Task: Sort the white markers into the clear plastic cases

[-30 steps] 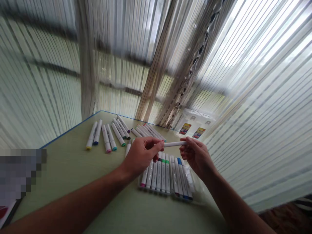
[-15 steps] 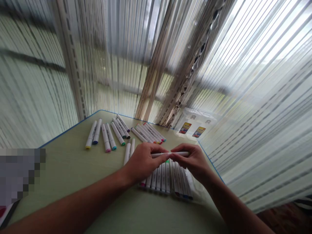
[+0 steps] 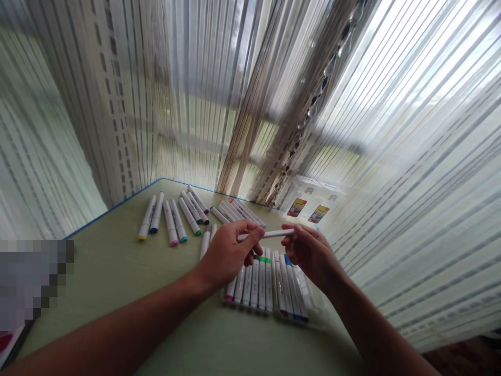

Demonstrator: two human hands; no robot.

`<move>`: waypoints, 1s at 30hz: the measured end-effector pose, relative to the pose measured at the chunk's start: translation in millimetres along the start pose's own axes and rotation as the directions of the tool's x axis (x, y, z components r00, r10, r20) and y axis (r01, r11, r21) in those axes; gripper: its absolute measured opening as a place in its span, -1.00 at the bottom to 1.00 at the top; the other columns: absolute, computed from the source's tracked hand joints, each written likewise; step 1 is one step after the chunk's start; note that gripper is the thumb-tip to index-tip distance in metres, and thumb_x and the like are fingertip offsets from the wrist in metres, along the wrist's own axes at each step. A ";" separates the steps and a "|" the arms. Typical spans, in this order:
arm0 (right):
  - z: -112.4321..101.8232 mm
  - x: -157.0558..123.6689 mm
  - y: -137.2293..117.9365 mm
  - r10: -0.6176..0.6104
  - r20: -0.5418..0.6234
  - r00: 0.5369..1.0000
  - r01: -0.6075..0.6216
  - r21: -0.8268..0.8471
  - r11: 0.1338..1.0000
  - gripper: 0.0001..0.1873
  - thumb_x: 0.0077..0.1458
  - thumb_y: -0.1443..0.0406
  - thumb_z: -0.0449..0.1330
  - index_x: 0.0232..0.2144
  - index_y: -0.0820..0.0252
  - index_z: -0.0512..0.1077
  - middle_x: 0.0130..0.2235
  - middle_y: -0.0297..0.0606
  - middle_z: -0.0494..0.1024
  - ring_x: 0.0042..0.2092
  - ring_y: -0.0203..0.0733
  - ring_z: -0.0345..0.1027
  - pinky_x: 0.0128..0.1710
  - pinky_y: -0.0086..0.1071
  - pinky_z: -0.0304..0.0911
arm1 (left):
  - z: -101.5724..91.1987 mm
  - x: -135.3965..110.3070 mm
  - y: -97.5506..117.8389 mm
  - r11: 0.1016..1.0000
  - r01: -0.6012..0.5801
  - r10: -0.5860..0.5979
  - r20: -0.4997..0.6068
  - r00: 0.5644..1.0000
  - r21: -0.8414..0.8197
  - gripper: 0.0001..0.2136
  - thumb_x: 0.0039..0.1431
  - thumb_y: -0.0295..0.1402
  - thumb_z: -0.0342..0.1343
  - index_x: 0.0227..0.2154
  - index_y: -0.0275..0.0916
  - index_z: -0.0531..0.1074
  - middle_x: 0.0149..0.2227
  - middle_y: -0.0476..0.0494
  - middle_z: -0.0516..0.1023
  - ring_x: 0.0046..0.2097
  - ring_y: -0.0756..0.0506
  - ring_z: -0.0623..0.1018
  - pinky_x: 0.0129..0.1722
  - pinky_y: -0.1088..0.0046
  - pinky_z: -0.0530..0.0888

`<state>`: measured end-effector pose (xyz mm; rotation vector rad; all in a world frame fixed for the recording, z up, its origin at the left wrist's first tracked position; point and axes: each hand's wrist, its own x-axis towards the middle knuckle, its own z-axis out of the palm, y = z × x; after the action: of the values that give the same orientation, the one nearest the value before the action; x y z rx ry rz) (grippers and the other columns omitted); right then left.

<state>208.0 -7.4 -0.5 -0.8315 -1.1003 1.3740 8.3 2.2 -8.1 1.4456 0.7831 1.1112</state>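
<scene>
A white marker (image 3: pixel 277 233) lies level in the air between my two hands. My left hand (image 3: pixel 234 248) pinches its left part between thumb and fingers. The fingers of my right hand (image 3: pixel 312 250) are closed on its right end. Just below and behind my hands, a clear tray (image 3: pixel 270 312) holds several white markers (image 3: pixel 254 284) side by side, some with green, black or blue bands at their far ends. Two more markers (image 3: pixel 205 245) stick out past my left hand, partly hidden by it.
Loose markers (image 3: pixel 172 222) with coloured ends lie spread at the back left. Another row of markers (image 3: pixel 242 211) lies behind my hands. A clear case lid (image 3: pixel 309 201) with two stickers stands by the curtain (image 3: pixel 188 104). A blue edge borders the table (image 3: pixel 117 292).
My right hand has shifted its grip to the marker's right end, leaving its middle bare. Both hands have risen slightly, showing more of the tray.
</scene>
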 end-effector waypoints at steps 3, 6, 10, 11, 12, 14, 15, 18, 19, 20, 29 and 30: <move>0.5 -0.6 -0.3 0.011 -0.002 1.000 -0.011 0.012 1.000 -0.77 0.05 0.22 0.31 -0.27 0.27 0.58 -0.48 -0.20 0.60 -0.59 -0.35 0.40 -0.65 -0.56 0.25 | 0.0 0.8 -0.5 1.000 0.006 -0.006 -0.001 1.000 -0.024 -0.66 0.20 -0.11 0.06 -0.26 -0.37 0.44 -0.57 -0.06 0.49 -0.64 0.07 0.38 -0.64 0.60 0.32; -0.3 0.5 -0.1 0.012 -0.018 1.000 -0.012 0.020 1.000 -0.77 0.02 0.23 0.33 -0.29 0.28 0.59 -0.49 -0.20 0.61 -0.58 -0.34 0.42 -0.63 -0.56 0.27 | 0.5 1.7 -0.6 0.999 -0.007 0.006 -0.015 1.000 -0.041 -0.67 0.22 -0.13 0.05 -0.26 -0.37 0.44 -0.54 -0.07 0.50 -0.63 0.08 0.38 -0.65 0.61 0.31; -4.1 4.1 0.5 -0.009 -0.082 0.997 0.013 0.043 0.999 -0.76 0.00 0.23 0.35 -0.31 0.30 0.58 -0.51 -0.19 0.60 -0.58 -0.33 0.42 -0.63 -0.57 0.27 | 0.6 3.0 -0.5 0.995 -0.043 0.038 -0.066 0.997 -0.086 -0.70 0.25 -0.19 0.01 -0.21 -0.37 0.44 -0.45 -0.09 0.52 -0.62 0.08 0.40 -0.64 0.58 0.32; -5.4 5.0 0.5 -0.012 -0.097 0.995 0.017 0.049 0.999 -0.76 0.00 0.23 0.34 -0.31 0.30 0.58 -0.51 -0.19 0.60 -0.58 -0.34 0.42 -0.63 -0.56 0.28 | 0.5 3.2 -0.4 0.994 -0.045 0.038 -0.078 0.996 -0.096 -0.70 0.25 -0.20 0.00 -0.20 -0.37 0.44 -0.43 -0.11 0.52 -0.62 0.08 0.40 -0.63 0.57 0.33; -6.6 5.8 0.4 -0.012 -0.109 0.994 0.018 0.054 0.998 -0.76 0.00 0.23 0.34 -0.31 0.31 0.58 -0.51 -0.19 0.60 -0.58 -0.34 0.41 -0.63 -0.56 0.28 | 0.4 3.1 -0.1 0.993 -0.045 0.036 -0.088 0.995 -0.105 -0.70 0.26 -0.21 -0.01 -0.20 -0.38 0.44 -0.42 -0.12 0.53 -0.62 0.07 0.40 -0.63 0.55 0.34; -8.7 7.1 0.1 -0.015 -0.120 0.993 0.022 0.062 0.998 -0.77 0.00 0.24 0.33 -0.31 0.32 0.58 -0.51 -0.19 0.59 -0.58 -0.34 0.41 -0.62 -0.56 0.28 | 0.3 2.5 0.8 0.991 -0.044 0.031 -0.104 0.994 -0.125 -0.71 0.25 -0.24 -0.02 -0.20 -0.39 0.45 -0.40 -0.15 0.53 -0.62 0.07 0.40 -0.62 0.53 0.36; -9.6 7.6 -0.1 -0.017 -0.122 0.992 0.025 0.066 0.998 -0.77 0.00 0.25 0.33 -0.32 0.33 0.58 -0.51 -0.19 0.59 -0.57 -0.34 0.41 -0.62 -0.57 0.28 | 0.3 2.0 1.4 0.990 -0.044 0.030 -0.109 0.994 -0.136 -0.71 0.25 -0.25 -0.02 -0.19 -0.39 0.45 -0.39 -0.16 0.54 -0.62 0.07 0.40 -0.61 0.51 0.37; -11.5 8.4 -0.3 -0.023 -0.127 0.992 0.032 0.074 0.997 -0.78 0.01 0.26 0.32 -0.32 0.34 0.58 -0.51 -0.19 0.59 -0.57 -0.35 0.41 -0.61 -0.57 0.29 | 0.4 0.0 3.0 0.989 -0.060 0.045 -0.112 0.993 -0.138 -0.72 0.22 -0.30 0.00 -0.16 -0.40 0.45 -0.38 -0.17 0.55 -0.61 0.06 0.40 -0.59 0.49 0.39; -11.9 8.7 -0.3 -0.024 -0.128 0.992 0.033 0.075 0.997 -0.78 0.01 0.26 0.31 -0.32 0.34 0.58 -0.51 -0.20 0.59 -0.57 -0.35 0.41 -0.61 -0.57 0.29 | 0.4 -0.5 3.4 0.989 -0.069 0.055 -0.111 0.992 -0.128 -0.73 0.22 -0.30 0.01 -0.16 -0.40 0.46 -0.38 -0.17 0.56 -0.61 0.06 0.40 -0.59 0.50 0.39; -12.1 9.0 -0.2 -0.025 -0.128 0.991 0.034 0.074 0.997 -0.79 0.01 0.26 0.31 -0.33 0.34 0.58 -0.52 -0.20 0.58 -0.58 -0.35 0.40 -0.61 -0.57 0.28 | 0.4 -0.8 3.6 0.990 -0.080 0.068 -0.109 0.992 -0.114 -0.73 0.22 -0.31 0.01 -0.15 -0.40 0.46 -0.37 -0.17 0.56 -0.60 0.06 0.40 -0.58 0.50 0.39; -8.0 6.7 1.7 -0.062 -0.128 0.990 0.062 -0.001 0.998 -0.82 -0.01 0.27 0.32 -0.39 0.32 0.58 -0.55 -0.19 0.59 -0.61 -0.33 0.39 -0.65 -0.55 0.26 | -1.3 0.4 2.8 0.999 -0.038 0.039 -0.099 0.994 0.014 -0.76 0.18 -0.32 0.08 -0.20 -0.39 0.48 -0.45 -0.10 0.53 -0.59 0.07 0.41 -0.60 0.57 0.38; -7.2 6.0 2.2 -0.063 -0.122 0.991 0.062 -0.012 0.998 -0.82 0.00 0.26 0.32 -0.39 0.31 0.58 -0.55 -0.19 0.59 -0.61 -0.33 0.39 -0.65 -0.55 0.25 | -1.2 0.4 2.6 0.999 -0.028 0.030 -0.091 0.995 0.023 -0.76 0.17 -0.31 0.09 -0.20 -0.40 0.49 -0.46 -0.09 0.53 -0.59 0.08 0.41 -0.60 0.58 0.38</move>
<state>213.4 -0.3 -4.2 -0.8684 -1.0299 1.2504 7.0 2.5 -5.6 1.4361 0.8432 1.2015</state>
